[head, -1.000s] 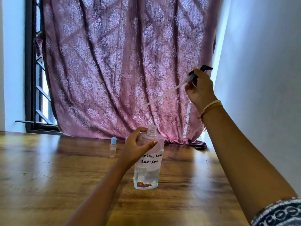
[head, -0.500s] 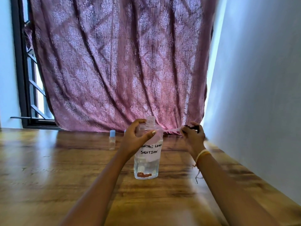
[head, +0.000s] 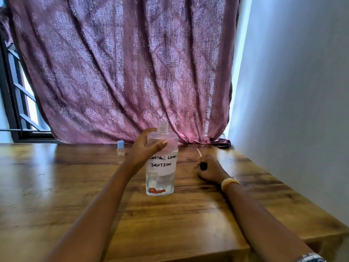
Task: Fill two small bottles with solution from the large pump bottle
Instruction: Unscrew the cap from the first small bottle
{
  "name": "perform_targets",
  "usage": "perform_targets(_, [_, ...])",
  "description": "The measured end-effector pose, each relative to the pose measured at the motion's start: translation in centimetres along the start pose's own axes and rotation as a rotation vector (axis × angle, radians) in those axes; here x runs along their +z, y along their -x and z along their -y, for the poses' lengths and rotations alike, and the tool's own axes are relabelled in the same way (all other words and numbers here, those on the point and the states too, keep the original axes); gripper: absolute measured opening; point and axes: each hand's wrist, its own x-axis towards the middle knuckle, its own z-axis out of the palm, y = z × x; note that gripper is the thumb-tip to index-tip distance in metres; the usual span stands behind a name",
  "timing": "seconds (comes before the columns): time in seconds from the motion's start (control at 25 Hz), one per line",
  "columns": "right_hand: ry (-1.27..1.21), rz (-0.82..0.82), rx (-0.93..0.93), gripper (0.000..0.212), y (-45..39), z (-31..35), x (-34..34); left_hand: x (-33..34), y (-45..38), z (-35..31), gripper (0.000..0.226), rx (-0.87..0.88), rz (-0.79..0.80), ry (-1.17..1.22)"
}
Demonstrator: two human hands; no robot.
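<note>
The large clear bottle, labelled "contact lens solution", stands upright on the wooden table with its neck uncapped and liquid in its lower part. My left hand grips its shoulder from the left. My right hand rests on the table to the bottle's right and holds the black pump head, whose thin white tube points away toward the curtain. One small clear bottle with a light blue cap stands farther back on the left. A second small bottle is not visible.
A mauve patterned curtain hangs behind the table and its hem lies on the far edge. A white wall runs along the table's right side. A barred window shows at the far left.
My right hand has come down from mid-air with the pump and now rests on the table right of the bottle. My left hand has kept its grip on the large bottle.
</note>
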Motion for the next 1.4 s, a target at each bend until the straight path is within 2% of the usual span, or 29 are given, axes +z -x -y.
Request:
perform_targets(0.12, [-0.002, 0.034, 0.036, 0.032, 0.6, 2.0, -0.7, -0.9, -0.1, -0.2, 0.073, -0.123, 0.140, -0.129])
perform_targets(0.16, [-0.027, 0.021, 0.025, 0.040, 0.9, 3.2, -0.8, -1.5, 0.0, -0.3, 0.073, -0.201, 0.226, -0.189])
perform_targets(0.24, [-0.249, 0.070, -0.017, 0.047, 1.5, 6.0, -0.3, -2.5, 0.1, -0.4, 0.058, -0.386, 0.428, -0.318])
perform_targets(0.28, [-0.412, 0.183, -0.024, 0.048, 2.0, 7.3, 0.0, -2.8, 0.2, -0.2, 0.051, -0.459, 0.510, -0.402])
perform_targets(0.36, [-0.645, 0.509, -0.013, 0.050, 2.8, 9.1, 0.8, -3.1, 0.4, 0.2, 0.048, -0.542, 0.593, -0.512])
perform_targets(0.4, [-0.647, 0.624, -0.013, 0.054, 3.0, 9.6, 1.2, -3.0, 0.5, 0.4, 0.049, -0.569, 0.600, -0.505])
perform_targets(0.44, [-0.621, 0.661, -0.016, 0.060, 3.1, 9.7, 1.4, -2.8, 0.5, 0.5, 0.050, -0.579, 0.600, -0.477])
perform_targets(0.52, [-0.613, 0.580, 0.002, 0.068, 2.9, 9.6, 1.6, -2.5, 0.3, 0.7, 0.048, -0.508, 0.575, -0.447])
perform_targets(0.6, [-0.611, 0.467, 0.030, 0.071, 2.4, 8.8, 1.6, -1.7, 0.3, 1.2, 0.054, -0.384, 0.475, -0.507])
perform_targets(0.76, [-0.580, 0.320, 0.061, 0.064, 1.6, 6.7, 1.0, 0.8, 0.6, 3.4, 0.047, -0.296, 0.290, -0.575])
perform_targets(0.92, [-0.592, 0.239, 0.066, 0.055, 1.4, 5.2, 0.8, 0.5, 0.4, 4.7, 0.055, -0.323, 0.234, -0.536])
perform_targets(1.04, [-0.590, 0.176, 0.080, 0.058, 1.3, 4.6, 0.9, -1.1, 0.1, 5.3, 0.042, -0.290, 0.163, -0.603])
perform_targets(1.16, [-0.564, 0.108, 0.103, 0.070, 1.1, 4.2, 1.0, -2.1, 0.1, 5.9, 0.031, -0.350, 0.088, -0.519])
perform_targets(1.28, [-0.450, 0.049, 0.112, 0.078, 1.1, 3.9, 1.1, -2.5, 0.4, 6.4, 0.024, -0.399, 0.122, -0.557])
perform_targets(1.4, [-0.315, 0.070, 0.170, 0.081, 1.5, 4.4, 0.9, -2.6, 1.4, 6.0, 0.028, -0.390, 0.146, -0.621])
